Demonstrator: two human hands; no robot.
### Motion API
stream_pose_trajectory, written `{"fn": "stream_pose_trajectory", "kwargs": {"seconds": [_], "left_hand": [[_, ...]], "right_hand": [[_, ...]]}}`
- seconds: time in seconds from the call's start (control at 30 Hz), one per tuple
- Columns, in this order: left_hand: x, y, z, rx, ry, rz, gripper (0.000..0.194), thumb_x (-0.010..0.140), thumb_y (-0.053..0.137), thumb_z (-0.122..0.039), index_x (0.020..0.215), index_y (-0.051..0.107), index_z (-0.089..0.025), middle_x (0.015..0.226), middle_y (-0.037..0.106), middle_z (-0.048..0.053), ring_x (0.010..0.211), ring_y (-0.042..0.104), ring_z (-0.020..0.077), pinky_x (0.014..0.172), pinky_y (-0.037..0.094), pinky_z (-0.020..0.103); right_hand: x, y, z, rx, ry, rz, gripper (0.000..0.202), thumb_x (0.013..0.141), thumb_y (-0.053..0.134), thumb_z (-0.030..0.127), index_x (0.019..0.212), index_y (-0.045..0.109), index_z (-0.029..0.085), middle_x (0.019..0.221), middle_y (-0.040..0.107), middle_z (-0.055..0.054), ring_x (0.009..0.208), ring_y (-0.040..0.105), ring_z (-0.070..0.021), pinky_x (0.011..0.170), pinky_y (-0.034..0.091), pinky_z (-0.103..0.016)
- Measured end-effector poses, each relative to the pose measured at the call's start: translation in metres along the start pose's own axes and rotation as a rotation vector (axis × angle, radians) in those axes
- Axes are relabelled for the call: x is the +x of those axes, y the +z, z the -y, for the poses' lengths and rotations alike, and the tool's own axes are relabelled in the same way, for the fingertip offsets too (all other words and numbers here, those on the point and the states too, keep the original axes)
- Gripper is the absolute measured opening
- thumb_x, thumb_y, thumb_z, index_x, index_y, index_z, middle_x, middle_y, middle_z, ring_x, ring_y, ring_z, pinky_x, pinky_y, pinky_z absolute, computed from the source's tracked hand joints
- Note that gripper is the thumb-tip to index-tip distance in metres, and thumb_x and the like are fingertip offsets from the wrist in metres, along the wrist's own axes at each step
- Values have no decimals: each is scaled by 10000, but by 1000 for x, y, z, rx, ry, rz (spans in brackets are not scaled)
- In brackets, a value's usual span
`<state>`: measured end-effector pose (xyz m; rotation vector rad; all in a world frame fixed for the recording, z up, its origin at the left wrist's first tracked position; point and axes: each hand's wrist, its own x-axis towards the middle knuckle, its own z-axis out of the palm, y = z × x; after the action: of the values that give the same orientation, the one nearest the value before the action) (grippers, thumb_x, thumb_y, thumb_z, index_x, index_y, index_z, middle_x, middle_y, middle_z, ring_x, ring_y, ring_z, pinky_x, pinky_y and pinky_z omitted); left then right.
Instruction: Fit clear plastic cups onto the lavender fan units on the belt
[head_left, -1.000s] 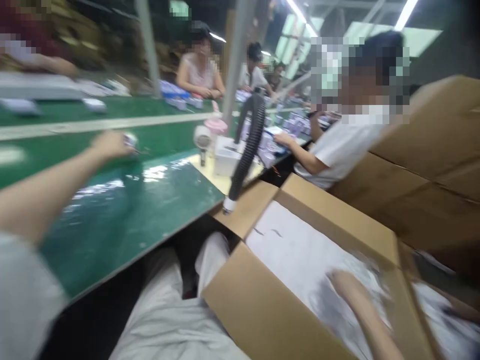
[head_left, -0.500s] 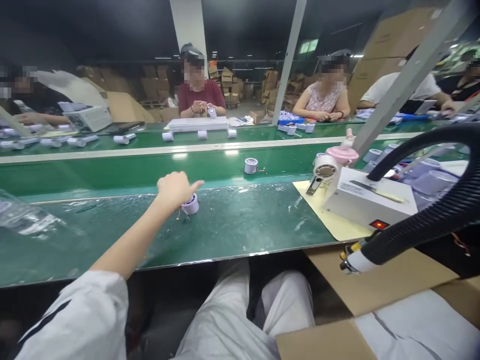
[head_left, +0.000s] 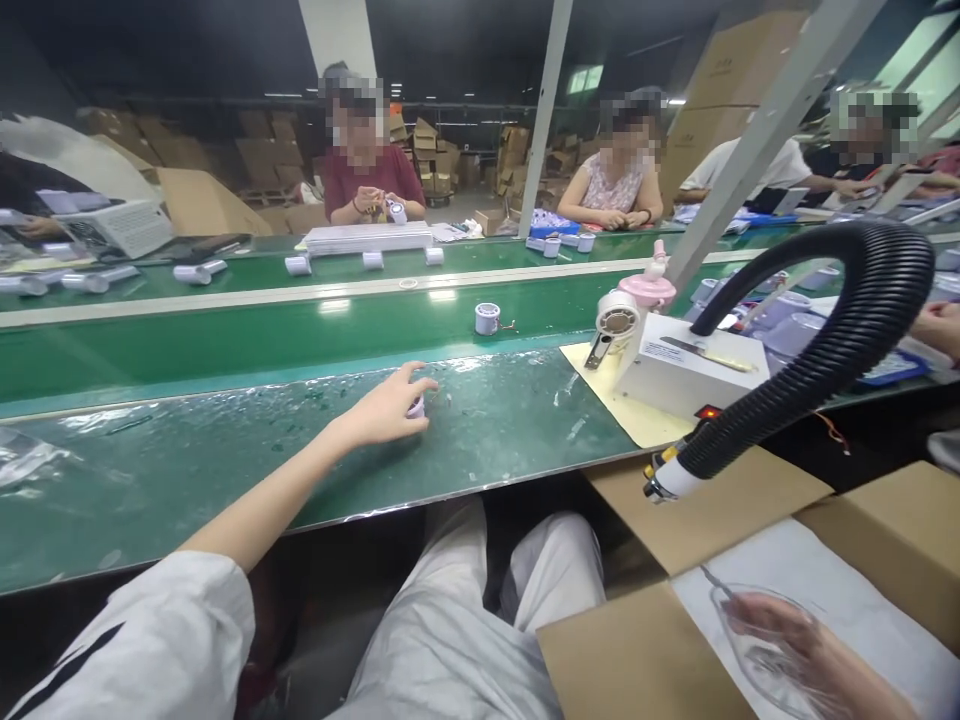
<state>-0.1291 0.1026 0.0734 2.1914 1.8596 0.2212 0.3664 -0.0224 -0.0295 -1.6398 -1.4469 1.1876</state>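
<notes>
On the near green bench, my left hand (head_left: 386, 410) curves its thumb and fingers around a small pale lilac fan motor housing (head_left: 417, 408), mostly hidden by the hand. The housing sits on the bench top. Low at the right, my right hand (head_left: 776, 622) is blurred above an open cardboard box (head_left: 622, 650). Its fingers are closed on a clear, thin plastic piece (head_left: 739, 640) whose exact kind I cannot make out. Another lilac motor housing (head_left: 487, 319), with thin red wires, stands upright on the green conveyor farther out.
A white machine (head_left: 694, 365) with a black ribbed hose (head_left: 817, 380) stands on yellow card at the right. Beside it is a handheld fan (head_left: 617, 316). Across the conveyor several people work among lilac parts. A co-worker's hand (head_left: 941, 325) shows at the right edge.
My left hand has moved right along the bench, and the housing beside it has shifted right too. My right hand has come into view with the clear plastic. The view has turned slightly right.
</notes>
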Motion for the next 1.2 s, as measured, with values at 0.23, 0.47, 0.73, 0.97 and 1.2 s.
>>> {"fn": "stream_pose_trajectory", "kwargs": {"seconds": [0.23,0.47,0.73,0.97,1.2], "left_hand": [[1,21,-25,-301,-58,57,415,860,418,-520,928,553,-134,957,618,152,939,606,323,775,497,418],[-34,81,-104,-768,267,573,354,882,412,-434,898,612,-143,774,627,29,567,531,113,488,417,209],[-56,100,-136,-861,387,294,197,847,620,-342,897,697,-167,948,651,56,907,604,182,856,454,310],[-59,117,-130,-779,579,234,717,542,868,-447,1194,649,-244,1252,554,122,1161,551,287,1001,452,435],[-65,109,-132,-1156,388,582,636,683,812,-297,1265,561,-236,1240,605,97,1036,635,215,872,549,340]], "right_hand": [[-43,75,47,-231,-348,57,411,905,503,471,1286,591,342,1276,614,-83,1183,584,-331,901,570,-434],[-40,137,98,-763,-799,-184,511,883,569,227,1385,494,292,1304,502,-156,1094,560,-337,810,566,-470],[-32,123,102,-464,-459,39,132,756,715,101,829,665,198,1230,540,-96,1058,576,-263,796,533,-361],[-33,113,102,118,-226,-36,282,859,656,322,608,670,195,990,638,-59,938,621,-211,789,488,-320],[-29,104,91,504,-162,113,129,746,791,370,739,759,245,1116,699,-68,1055,640,-280,775,574,-373]]}}
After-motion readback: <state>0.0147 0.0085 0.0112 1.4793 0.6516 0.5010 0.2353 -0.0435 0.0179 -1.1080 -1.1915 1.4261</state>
